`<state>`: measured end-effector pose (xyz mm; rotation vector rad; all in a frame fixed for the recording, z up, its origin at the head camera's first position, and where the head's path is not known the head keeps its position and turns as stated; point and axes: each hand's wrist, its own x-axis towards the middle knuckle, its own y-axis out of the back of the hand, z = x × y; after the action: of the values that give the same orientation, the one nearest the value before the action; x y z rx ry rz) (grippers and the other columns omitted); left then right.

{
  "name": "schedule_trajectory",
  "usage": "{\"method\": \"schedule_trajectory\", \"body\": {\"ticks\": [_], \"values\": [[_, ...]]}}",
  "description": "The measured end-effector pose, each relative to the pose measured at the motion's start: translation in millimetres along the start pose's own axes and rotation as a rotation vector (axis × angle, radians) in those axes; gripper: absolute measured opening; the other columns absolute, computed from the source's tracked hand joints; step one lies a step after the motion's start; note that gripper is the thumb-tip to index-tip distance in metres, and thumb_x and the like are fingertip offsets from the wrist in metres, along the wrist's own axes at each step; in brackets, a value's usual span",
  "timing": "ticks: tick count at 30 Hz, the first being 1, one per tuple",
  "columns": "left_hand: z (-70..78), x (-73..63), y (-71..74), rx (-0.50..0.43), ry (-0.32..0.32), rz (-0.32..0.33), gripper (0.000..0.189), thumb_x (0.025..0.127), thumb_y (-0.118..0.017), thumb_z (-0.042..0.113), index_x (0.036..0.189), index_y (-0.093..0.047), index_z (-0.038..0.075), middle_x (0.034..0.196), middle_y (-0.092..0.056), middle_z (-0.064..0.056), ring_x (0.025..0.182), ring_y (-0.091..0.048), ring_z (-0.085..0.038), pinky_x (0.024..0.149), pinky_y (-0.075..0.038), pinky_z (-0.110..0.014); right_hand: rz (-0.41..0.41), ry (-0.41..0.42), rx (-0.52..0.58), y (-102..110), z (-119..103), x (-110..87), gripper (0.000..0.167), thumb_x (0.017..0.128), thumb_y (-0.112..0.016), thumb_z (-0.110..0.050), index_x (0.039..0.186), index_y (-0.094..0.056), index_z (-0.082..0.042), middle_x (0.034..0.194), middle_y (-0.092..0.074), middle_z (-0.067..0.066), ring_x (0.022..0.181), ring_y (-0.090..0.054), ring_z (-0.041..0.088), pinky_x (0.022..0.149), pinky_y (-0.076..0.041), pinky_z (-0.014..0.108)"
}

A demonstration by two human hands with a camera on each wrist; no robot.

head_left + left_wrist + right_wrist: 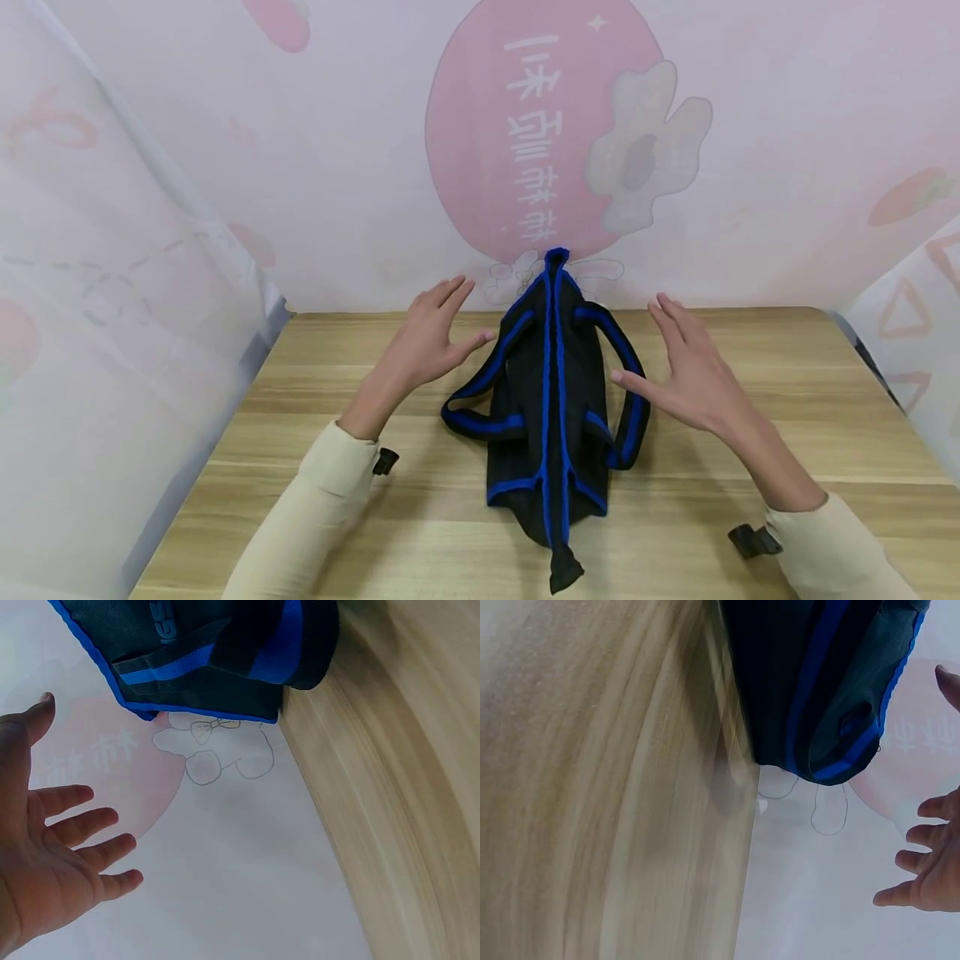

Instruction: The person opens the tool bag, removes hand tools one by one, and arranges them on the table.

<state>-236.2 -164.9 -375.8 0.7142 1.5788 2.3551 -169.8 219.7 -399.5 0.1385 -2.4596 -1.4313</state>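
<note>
A black tool bag (525, 383) with blue piping stands upright on the table, its zipped top running away from me. Two webbing handles with blue stripes hang from its sides, a left handle (480, 425) and a right handle (637, 400). My left hand (431, 337) is spread in the air on the bag's left, thumb pointing toward the left handle. On the other side my right hand (693, 371) is spread too, its thumb tip overlapping the right handle in the head view. Both palms face the bag (202, 652), and neither hand holds anything.
A wood-grain table (765, 392) lies under the bag. Behind it hangs a pale pink printed cloth (360, 167), with more cloth at the left and right sides. Black straps show at both cuffs, such as the right strap (753, 542).
</note>
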Motion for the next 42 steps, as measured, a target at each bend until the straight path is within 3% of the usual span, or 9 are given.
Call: {"method": "schedule_trajectory", "body": {"ticks": [14,19,28,34,42], "values": [[5.9,36.7,3.4,-0.16,-0.08,-0.043,0.078,0.104,-0.068,0.051,0.164,-0.043,0.008,0.168,-0.046,-0.016,0.155,-0.045,-0.036,0.127,-0.041,-0.055,-0.05,-0.007,0.077,5,-6,16.6,0.111,0.092,-0.074,-0.065,0.174,-0.019,-0.014,0.18,-0.019,0.013,0.164,-0.022,0.046,0.126,-0.026,0.076],[6.0,47.6,0.4,-0.203,-0.079,-0.06,0.075,0.104,-0.067,0.052,0.164,-0.046,0.012,0.166,-0.05,-0.011,0.155,-0.047,-0.032,0.127,-0.042,-0.052,-0.043,0.012,0.083,6,-10,22.7,0.107,0.092,-0.075,-0.064,0.172,-0.024,-0.013,0.178,-0.025,0.015,0.163,-0.025,0.045,0.127,-0.027,0.074],[0.8,62.8,-11.8,-0.315,-0.101,-0.094,0.064,0.105,-0.07,0.041,0.157,-0.054,0.009,0.158,-0.059,-0.013,0.132,-0.068,-0.03,0.11,-0.059,-0.048,-0.05,0.058,0.084,6,-15,36.7,0.098,0.094,-0.075,-0.061,0.169,-0.033,-0.012,0.174,-0.035,0.019,0.16,-0.031,0.048,0.124,-0.03,0.075],[1.7,76.0,-19.1,-0.381,-0.07,-0.097,0.06,0.105,-0.069,0.041,0.154,-0.059,0.008,0.143,-0.07,-0.015,0.121,-0.075,-0.028,0.103,-0.063,-0.045,-0.01,0.1,0.092,1,-14,50.5,0.088,0.096,-0.077,-0.054,0.164,-0.044,-0.008,0.167,-0.047,0.02,0.156,-0.041,0.045,0.124,-0.037,0.069],[3.9,93.2,-23.8,-0.4,-0.047,-0.084,0.057,0.106,-0.068,0.038,0.151,-0.061,0.004,0.134,-0.075,-0.015,0.115,-0.076,-0.03,0.099,-0.064,-0.044,0.049,0.145,0.159,-7,-12,70.6,0.072,0.099,-0.078,-0.037,0.157,-0.052,-0.004,0.156,-0.058,0.022,0.14,-0.058,0.043,0.11,-0.054,0.062]]}}
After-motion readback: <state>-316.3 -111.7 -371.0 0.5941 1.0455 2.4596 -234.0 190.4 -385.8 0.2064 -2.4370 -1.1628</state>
